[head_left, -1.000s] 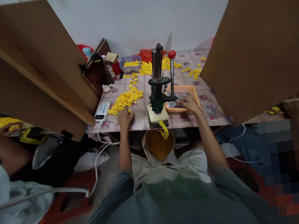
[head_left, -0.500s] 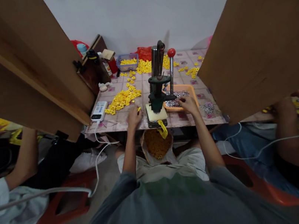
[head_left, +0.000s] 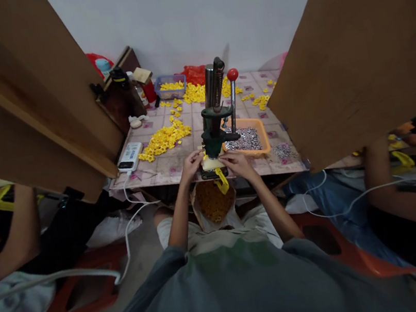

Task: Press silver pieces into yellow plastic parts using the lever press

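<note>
Both hands, left hand [head_left: 190, 163] and right hand [head_left: 237, 162], rest fingers curled at the pale base plate [head_left: 212, 162] of the hand press [head_left: 215, 118], grip undeterminable, lever [head_left: 232, 101] upright, yellow pieces [head_left: 162, 141] heaped unprocessed on the bench [head_left: 163, 169], bag [head_left: 212, 202] below partly filled.

Power bank [head_left: 130, 157], wooden boards [head_left: 353, 56]
</note>
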Action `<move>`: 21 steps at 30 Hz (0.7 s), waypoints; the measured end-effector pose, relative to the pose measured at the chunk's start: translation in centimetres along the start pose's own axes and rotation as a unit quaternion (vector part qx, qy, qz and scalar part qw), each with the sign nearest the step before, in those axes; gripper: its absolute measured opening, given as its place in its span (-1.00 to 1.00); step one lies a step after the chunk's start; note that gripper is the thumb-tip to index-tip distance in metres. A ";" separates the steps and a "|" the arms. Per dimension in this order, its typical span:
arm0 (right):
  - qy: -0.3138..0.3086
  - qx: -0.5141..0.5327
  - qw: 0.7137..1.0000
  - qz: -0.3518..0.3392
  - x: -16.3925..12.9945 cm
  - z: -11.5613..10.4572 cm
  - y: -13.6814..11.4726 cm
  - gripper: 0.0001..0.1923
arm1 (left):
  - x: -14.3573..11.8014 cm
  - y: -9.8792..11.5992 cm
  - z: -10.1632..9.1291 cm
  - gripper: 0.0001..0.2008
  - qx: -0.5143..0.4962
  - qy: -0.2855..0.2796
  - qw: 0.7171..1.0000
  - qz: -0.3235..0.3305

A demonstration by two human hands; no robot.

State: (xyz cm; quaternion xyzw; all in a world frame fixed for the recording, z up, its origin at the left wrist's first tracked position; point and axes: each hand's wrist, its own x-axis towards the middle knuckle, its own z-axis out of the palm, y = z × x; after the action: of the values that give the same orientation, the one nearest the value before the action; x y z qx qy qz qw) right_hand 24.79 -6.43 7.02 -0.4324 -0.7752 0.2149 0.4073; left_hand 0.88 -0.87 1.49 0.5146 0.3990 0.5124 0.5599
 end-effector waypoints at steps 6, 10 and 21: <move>-0.020 -0.075 0.994 -0.073 0.2 2.2 -1.1 -0.62 | -1.1 -0.4 -1.0 -0.39 0.092 0.068 0.992 0.057; -0.003 -0.078 0.993 -0.086 0.1 2.0 -1.2 -0.65 | -1.3 -0.7 -1.4 -0.28 0.138 0.024 0.984 0.110; -0.024 -0.112 0.987 -0.110 0.0 1.6 -1.3 -0.64 | -1.4 -1.2 -0.9 -0.32 0.138 -0.069 0.986 0.068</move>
State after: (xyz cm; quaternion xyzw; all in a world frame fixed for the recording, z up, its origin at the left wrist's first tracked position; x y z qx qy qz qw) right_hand 22.84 -7.12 6.99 -0.3822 -0.8467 0.0914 0.3587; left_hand -0.01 -1.99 0.02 0.6472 0.3903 0.4528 0.4731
